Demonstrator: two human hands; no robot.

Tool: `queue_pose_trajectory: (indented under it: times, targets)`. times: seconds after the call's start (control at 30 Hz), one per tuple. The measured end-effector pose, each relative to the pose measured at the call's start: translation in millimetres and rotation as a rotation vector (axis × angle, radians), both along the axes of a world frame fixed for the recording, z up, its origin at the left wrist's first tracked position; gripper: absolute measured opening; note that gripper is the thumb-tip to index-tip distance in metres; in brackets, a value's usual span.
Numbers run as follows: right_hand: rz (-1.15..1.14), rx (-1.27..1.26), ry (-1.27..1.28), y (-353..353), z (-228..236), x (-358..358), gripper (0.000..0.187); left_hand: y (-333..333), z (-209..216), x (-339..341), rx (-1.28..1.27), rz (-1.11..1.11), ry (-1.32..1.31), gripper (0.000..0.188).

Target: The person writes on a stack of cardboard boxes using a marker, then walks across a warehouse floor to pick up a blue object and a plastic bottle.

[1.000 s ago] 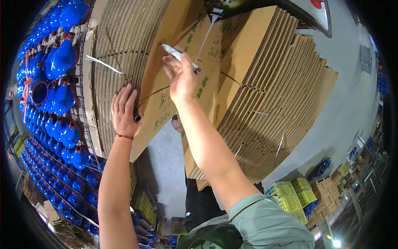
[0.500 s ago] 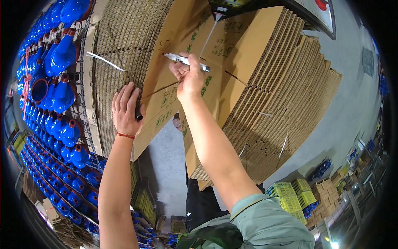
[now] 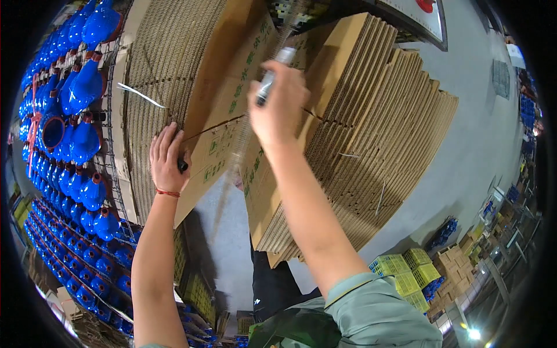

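Note:
My right hand (image 3: 279, 107), smeared by motion, is closed round a white and grey marker (image 3: 275, 75). It hovers over the gap between two stacks of flattened cardboard boxes. My left hand (image 3: 168, 156) lies against the edges of the left cardboard stack (image 3: 168, 64), its fingers stretched along them. A small black cap (image 3: 183, 165) is tucked between its thumb and fingers. Leaning to the right is the other cardboard stack (image 3: 371, 110). A printed brown panel (image 3: 216, 148) of the left stack faces the gap; any fresh mark there is too blurred to read.
Rows of glossy blue bottle-shaped pieces (image 3: 87, 84) stand on wire racking at the left. Yellow crates (image 3: 406, 272) and piled cartons (image 3: 461, 267) are on the floor at the lower right. A framed board (image 3: 423, 17) stands at the far end. White plastic strips (image 3: 139, 94) poke from the stacks.
My right hand has lifted the marker off the left stack's panel and swung it right, tilting it upright. My left hand has stayed on the stack with the cap. The view has shifted slightly.

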State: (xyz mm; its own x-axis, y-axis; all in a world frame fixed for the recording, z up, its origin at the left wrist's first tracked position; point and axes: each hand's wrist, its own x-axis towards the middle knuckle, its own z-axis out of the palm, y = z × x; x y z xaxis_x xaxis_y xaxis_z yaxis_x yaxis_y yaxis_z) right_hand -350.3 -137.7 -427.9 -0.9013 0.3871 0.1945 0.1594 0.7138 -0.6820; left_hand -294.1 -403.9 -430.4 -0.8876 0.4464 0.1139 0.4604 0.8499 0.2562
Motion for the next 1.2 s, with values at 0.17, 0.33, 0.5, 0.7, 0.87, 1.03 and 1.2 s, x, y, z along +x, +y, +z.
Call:
queue_pose_trajectory:
  times: [0.17, 0.33, 0.5, 0.7, 0.87, 1.03, 1.2]
  targets:
    - [-0.152, -1.087, 0.324, 5, 30, 29, 0.033, 11, -2, -6, -0.045, -0.047, 0.058, 0.048]
    - [-0.387, -1.789, 0.067, -58, -46, -19, 0.034, 9, -7, -2, -0.08, -0.039, 0.044, 0.052]
    - [-0.43, -1.829, 0.007, -64, -62, -16, 0.029, 9, -9, -4, -0.084, -0.03, 0.059, 0.049]
    - [-0.522, -1.81, 0.045, -64, -65, -17, 0.034, 12, -4, -4, -0.083, -0.008, 0.073, 0.044]
    - [-0.428, -1.681, 0.031, -59, -67, -13, 0.035, 8, -3, -2, -0.068, -0.037, 0.041, 0.051]
    - [-0.127, -0.854, 0.224, -81, -44, -41, 0.034, 8, 0, -4, -0.089, -0.037, 0.046, 0.054]
    - [-0.014, -0.501, 0.069, -72, -49, -41, 0.045, 21, 1, -4, -0.01, -0.039, -0.003, 0.051]
